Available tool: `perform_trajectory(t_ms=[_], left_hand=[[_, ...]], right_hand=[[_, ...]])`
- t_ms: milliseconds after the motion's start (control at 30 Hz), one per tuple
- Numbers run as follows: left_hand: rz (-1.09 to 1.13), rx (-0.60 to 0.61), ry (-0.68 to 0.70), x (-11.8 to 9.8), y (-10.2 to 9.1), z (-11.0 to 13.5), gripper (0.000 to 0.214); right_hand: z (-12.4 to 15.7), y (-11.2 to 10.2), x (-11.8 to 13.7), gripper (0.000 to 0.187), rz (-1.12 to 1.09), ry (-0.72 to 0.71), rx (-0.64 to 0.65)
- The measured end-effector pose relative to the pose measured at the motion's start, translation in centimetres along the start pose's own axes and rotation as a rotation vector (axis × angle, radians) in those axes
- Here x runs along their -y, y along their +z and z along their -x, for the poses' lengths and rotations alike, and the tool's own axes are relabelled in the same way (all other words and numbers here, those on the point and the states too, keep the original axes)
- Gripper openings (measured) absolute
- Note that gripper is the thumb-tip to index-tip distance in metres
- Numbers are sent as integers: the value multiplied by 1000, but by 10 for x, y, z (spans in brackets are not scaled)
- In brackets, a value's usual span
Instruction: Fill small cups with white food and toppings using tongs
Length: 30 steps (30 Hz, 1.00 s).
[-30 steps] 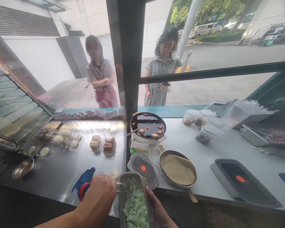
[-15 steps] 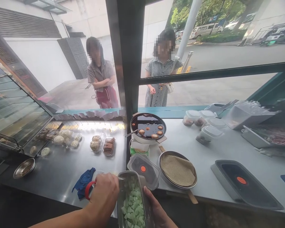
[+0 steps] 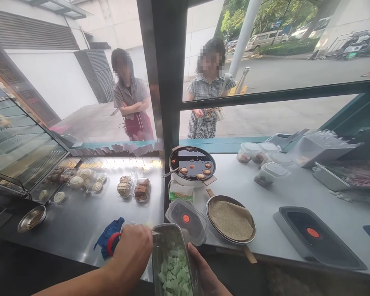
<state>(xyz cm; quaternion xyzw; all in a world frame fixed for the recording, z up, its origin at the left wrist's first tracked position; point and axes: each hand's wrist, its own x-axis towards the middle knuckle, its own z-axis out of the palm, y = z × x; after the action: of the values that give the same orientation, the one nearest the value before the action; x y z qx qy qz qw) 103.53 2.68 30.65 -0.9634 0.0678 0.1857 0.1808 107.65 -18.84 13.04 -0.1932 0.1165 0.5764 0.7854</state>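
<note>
A deep metal container (image 3: pixel 185 242) with chopped pale green pieces (image 3: pixel 175 269) in it is at the bottom middle. My right hand (image 3: pixel 205 267) holds its right side, thumb near the rim. My left hand (image 3: pixel 135 250) is closed round a tool with a red loop handle (image 3: pixel 112 243), beside the container's left rim; the tool's working end is mostly hidden. A crumpled blue cloth (image 3: pixel 109 234) lies behind that hand. Past the container sits a clear lid with an orange button (image 3: pixel 186 219).
A pan of dark liquid (image 3: pixel 191 162) holds several round brown items. Near it are a cloth-covered round pan (image 3: pixel 231 220) and a lidded rectangular container (image 3: pixel 320 242). Packaged buns (image 3: pixel 80 179) and a metal bowl (image 3: pixel 31 218) stand left. Two people stand outside the window.
My left hand and the red-handled tool have shifted slightly left. The container has tipped or moved a little, and its green pieces sit slightly lower in view.
</note>
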Motion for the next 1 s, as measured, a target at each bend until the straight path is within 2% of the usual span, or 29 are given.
perform_trajectory(t_ms=[167,333,433,567,667,767,867,933,1000], left_hand=[[22,-10,22,2,-3,4,28],[62,-12,9,13,1,13,34],[156,54,-85,27,20,10,34],[225,178,-179,45,54,-16,27],[254,221,-208,53,64,-23,30],[274,204,-225,52,52,-5,38],[319,159,-158,37,28,18,53],[326,104,-71,22,15,22,56],[293,54,-19,9,7,15,48]], right_hand=[[-1,2,1,72,2,13,12],[-1,-4,4,72,-10,6,7],[4,-10,9,74,-22,7,6],[15,-17,13,78,-38,20,12],[21,-19,14,73,-53,1,13],[26,-20,14,67,-54,-21,19],[26,-17,16,72,-27,-15,41],[20,-12,16,78,-7,-7,60],[11,-4,15,77,11,3,79]])
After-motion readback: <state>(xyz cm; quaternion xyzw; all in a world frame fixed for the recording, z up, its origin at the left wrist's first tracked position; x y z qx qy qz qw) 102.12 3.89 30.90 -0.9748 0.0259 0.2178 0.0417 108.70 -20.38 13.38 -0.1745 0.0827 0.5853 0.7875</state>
